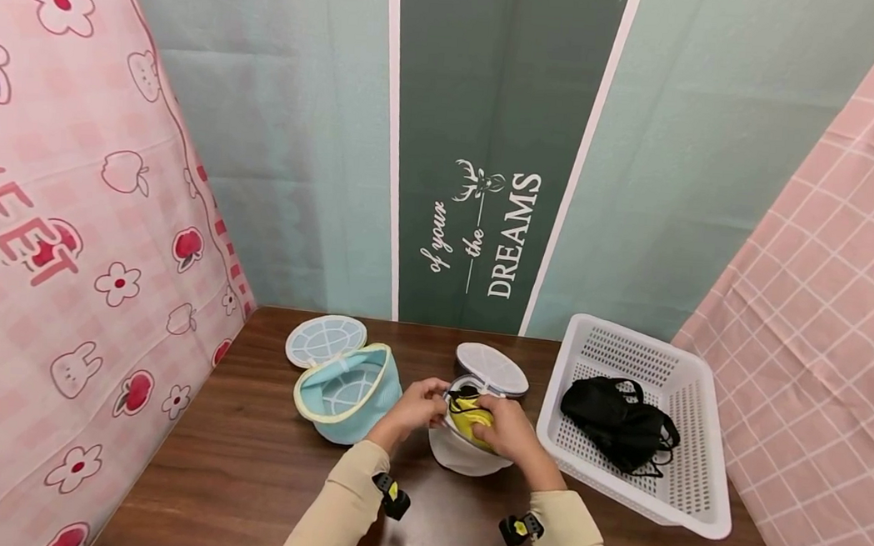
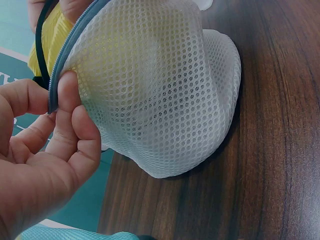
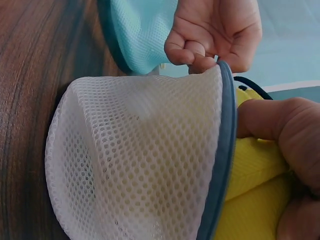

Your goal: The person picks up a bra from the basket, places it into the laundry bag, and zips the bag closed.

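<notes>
A white mesh laundry bag (image 1: 462, 457) with a grey zip rim stands on the table, its round lid (image 1: 493, 368) folded back. My left hand (image 1: 414, 407) pinches the zip rim between thumb and fingers, clearly seen in the left wrist view. At the bag's mouth, my right hand (image 1: 510, 432) grips a yellow garment (image 1: 466, 418) with a black cord, its thumb pressed on the cloth. Part of the garment lies inside the bag and shows faintly through the mesh (image 3: 150, 150). In the right wrist view, the right fingertips are partly hidden.
To the left stands a light blue mesh bag (image 1: 372, 411) with yellow trim, its lid (image 1: 326, 341) open. A white plastic basket (image 1: 575, 348) holding black garments (image 1: 616, 422) is on the right. Patterned curtains border the wooden table (image 1: 208, 459) at the back and sides.
</notes>
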### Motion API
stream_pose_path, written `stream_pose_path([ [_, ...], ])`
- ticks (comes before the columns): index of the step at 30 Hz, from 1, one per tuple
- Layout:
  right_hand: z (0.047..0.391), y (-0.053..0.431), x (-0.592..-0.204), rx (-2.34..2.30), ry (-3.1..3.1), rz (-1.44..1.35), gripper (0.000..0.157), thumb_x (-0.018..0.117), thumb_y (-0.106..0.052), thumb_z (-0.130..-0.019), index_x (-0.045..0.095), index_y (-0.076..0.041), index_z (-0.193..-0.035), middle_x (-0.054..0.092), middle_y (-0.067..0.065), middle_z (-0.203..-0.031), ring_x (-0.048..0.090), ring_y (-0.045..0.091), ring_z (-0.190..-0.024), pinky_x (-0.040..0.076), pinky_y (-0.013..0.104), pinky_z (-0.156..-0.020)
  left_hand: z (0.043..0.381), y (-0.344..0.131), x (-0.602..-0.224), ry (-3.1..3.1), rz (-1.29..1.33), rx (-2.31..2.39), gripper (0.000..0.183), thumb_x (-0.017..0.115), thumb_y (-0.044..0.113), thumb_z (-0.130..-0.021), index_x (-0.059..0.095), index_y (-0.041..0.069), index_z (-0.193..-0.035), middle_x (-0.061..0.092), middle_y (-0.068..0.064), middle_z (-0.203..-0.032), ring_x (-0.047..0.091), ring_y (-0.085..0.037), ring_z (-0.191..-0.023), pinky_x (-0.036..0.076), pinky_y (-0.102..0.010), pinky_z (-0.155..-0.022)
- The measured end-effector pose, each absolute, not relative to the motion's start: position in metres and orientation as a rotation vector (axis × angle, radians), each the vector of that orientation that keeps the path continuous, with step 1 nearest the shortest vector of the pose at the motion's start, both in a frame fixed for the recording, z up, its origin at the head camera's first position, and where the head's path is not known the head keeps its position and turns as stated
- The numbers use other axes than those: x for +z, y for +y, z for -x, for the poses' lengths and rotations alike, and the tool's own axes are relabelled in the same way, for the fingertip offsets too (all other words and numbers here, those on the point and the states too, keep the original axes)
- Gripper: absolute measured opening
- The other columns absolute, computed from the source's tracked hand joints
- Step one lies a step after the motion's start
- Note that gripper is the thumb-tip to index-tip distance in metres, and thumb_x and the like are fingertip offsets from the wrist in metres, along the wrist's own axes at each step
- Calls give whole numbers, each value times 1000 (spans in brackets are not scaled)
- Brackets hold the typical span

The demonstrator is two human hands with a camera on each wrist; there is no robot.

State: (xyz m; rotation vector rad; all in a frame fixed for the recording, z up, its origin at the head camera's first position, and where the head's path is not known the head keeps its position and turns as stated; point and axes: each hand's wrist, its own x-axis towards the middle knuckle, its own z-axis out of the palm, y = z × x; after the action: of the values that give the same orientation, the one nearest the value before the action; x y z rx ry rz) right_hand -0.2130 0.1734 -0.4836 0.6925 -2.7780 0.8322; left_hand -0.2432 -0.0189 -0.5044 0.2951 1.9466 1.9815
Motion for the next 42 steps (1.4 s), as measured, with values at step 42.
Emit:
stream_pose_path([
  [42,224,166,-467,855,-2951,-246,26,75,-11,-66,51,-12,-56,44,-4,-57,39,15,-55,33,29,-52,235,-10,-509,1846,-279,1999,52,55,-8,-72,45,-9,-123,51,-5,-74,56,-15,-58,51,-33,-56],
])
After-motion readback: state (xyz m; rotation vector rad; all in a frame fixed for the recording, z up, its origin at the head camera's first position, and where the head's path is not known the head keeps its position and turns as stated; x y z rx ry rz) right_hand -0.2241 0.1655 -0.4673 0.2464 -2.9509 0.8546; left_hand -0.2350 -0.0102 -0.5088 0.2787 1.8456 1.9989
